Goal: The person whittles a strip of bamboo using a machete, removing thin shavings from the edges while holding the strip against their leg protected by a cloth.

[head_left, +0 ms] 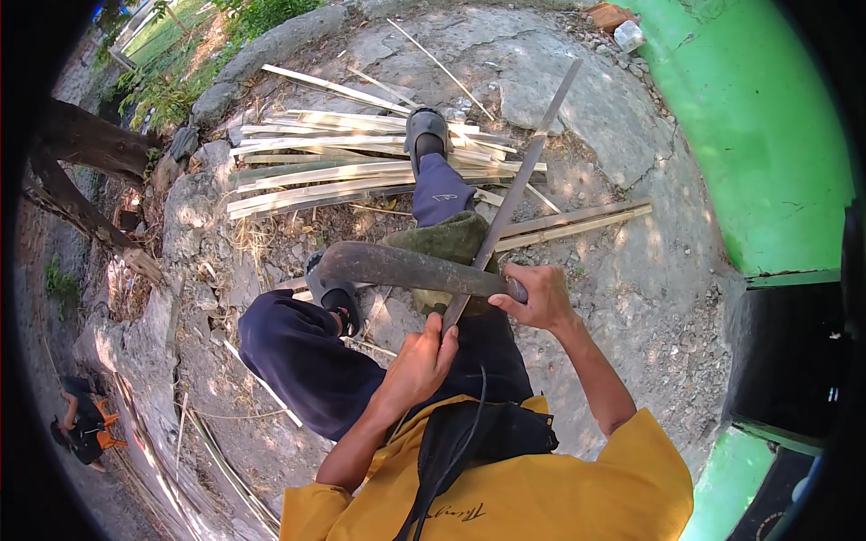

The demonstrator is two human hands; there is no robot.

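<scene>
My right hand (pixel 538 299) is closed round the handle of a machete (pixel 388 267), whose broad, dark, round-ended blade points left. A long, flat, grey-brown bamboo strip (pixel 523 176) slants away to the upper right, its near end gripped in my left hand (pixel 420 361). Blade and strip cross just ahead of my hands; whether the edge has entered the strip is hidden. Beneath the crossing, a folded olive-green cloth (pixel 442 238) covers part of my leg.
Pale split bamboo strips (pixel 316 185) lie piled around my outstretched foot. Two thicker pieces (pixel 577 225) rest to the right on cracked, stony ground. A green wall (pixel 740 117) stands at right, a tree trunk (pixel 99 140) at left. Another person (pixel 81 424) is far off, lower left.
</scene>
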